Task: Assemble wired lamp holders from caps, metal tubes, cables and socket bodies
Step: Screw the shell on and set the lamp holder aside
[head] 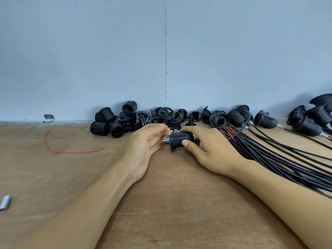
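On a wooden bench, the left hand pinches the shiny metal end of a ribbed black plastic socket body. The cylinder lies sideways, long axis left to right, between both hands. The right hand grips its threaded barrel; smooth black cables fan out just beyond.

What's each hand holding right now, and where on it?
Both hold one black socket body. The right hand grips its threaded barrel, thumb in front. The left hand pinches the metal-terminal end.
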Motion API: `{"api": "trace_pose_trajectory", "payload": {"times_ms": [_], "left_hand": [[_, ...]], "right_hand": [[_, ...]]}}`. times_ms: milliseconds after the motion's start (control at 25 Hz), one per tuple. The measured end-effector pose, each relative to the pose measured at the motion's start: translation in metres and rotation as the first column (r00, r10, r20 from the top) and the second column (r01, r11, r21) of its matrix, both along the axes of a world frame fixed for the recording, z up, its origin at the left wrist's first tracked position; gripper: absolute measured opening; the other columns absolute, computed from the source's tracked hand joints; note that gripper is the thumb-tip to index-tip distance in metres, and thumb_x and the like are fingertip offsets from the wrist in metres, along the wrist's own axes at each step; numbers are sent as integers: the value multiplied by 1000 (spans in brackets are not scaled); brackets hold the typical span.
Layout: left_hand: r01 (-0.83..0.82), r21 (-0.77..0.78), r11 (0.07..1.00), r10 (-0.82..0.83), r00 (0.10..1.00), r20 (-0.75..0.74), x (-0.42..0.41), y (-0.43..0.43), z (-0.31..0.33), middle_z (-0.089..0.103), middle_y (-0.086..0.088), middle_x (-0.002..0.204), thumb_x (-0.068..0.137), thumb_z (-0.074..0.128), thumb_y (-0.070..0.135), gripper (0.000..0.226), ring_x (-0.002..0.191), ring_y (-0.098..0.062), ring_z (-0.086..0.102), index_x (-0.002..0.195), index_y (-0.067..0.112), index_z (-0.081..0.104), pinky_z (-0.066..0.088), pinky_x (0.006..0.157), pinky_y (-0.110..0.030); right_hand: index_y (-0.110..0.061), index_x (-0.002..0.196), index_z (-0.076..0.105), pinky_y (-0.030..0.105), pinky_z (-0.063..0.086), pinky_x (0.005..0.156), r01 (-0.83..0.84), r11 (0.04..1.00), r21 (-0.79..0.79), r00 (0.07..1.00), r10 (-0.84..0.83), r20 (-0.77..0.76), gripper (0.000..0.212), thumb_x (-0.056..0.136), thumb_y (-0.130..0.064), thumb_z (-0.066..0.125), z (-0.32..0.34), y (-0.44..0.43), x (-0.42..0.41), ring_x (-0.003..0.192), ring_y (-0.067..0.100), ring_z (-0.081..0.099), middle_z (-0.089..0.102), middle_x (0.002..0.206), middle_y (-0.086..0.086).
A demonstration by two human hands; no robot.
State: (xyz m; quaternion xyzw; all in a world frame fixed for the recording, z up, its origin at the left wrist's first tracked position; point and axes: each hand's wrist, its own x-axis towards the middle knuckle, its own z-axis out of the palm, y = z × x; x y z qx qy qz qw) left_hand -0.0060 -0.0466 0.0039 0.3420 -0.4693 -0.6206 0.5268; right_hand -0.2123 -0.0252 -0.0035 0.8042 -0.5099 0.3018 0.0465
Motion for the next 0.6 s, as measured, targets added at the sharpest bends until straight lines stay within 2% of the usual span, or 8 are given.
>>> {"api": "trace_pose_trajectory", "payload": {"times_ms": [80,120,200,280,360,480,600], "left_hand": [[-17,-3,1000,17,1000,9,-2,0,-1,76,-5,88,88,70,18,6,95,-15,74,85,16,73,55,99,-40],[-23,2,1000,23,1000,-7,-2,-1,-1,76,-4,87,84,73,20,4,98,-16,75,84,16,72,56,96,-39],[-51,22,998,52,997,-51,-1,-2,-2,77,-3,90,73,78,23,16,99,-17,75,87,18,71,55,85,-32],[-95,28,995,96,995,-24,-4,-2,-2,76,-5,96,71,81,20,27,92,-17,72,96,18,72,50,73,-27],[-85,3,996,85,994,70,-8,1,-4,74,-3,99,64,84,25,44,88,-15,68,106,19,72,45,67,-26],[0,-31,1000,5,982,188,-7,2,-5,77,4,101,57,86,36,62,91,-10,71,116,22,72,50,75,-28],[115,-39,993,-105,972,212,-3,2,-3,77,-7,112,69,82,48,56,101,-19,74,118,21,74,58,87,-33]], "right_hand": [[-27,132,55,36,43,88,12,1000,-10,1000,-12,-12,36,99,-43,54,0,0,0,68,-1,41,65,98,-14],[-28,132,55,36,43,88,16,1000,-14,1000,-16,-13,36,99,-43,55,0,0,0,66,-4,42,66,99,-14],[-27,131,55,37,44,89,5,1000,-20,1000,-5,-8,37,97,-43,57,0,0,-1,66,-5,44,67,101,-12],[-26,132,55,39,43,93,-23,999,-27,1000,23,-12,38,97,-43,58,1,2,1,76,1,53,67,104,-11],[-24,134,54,38,42,96,-42,998,-52,999,42,1,39,98,-42,56,1,3,2,96,12,62,67,114,-8],[-21,135,54,35,43,94,-21,990,-142,998,29,54,39,98,-33,61,4,4,2,108,15,60,64,125,-5],[-18,133,57,38,47,89,-27,955,-297,999,20,-27,40,95,-21,67,7,6,3,110,20,60,61,131,-2]]}}
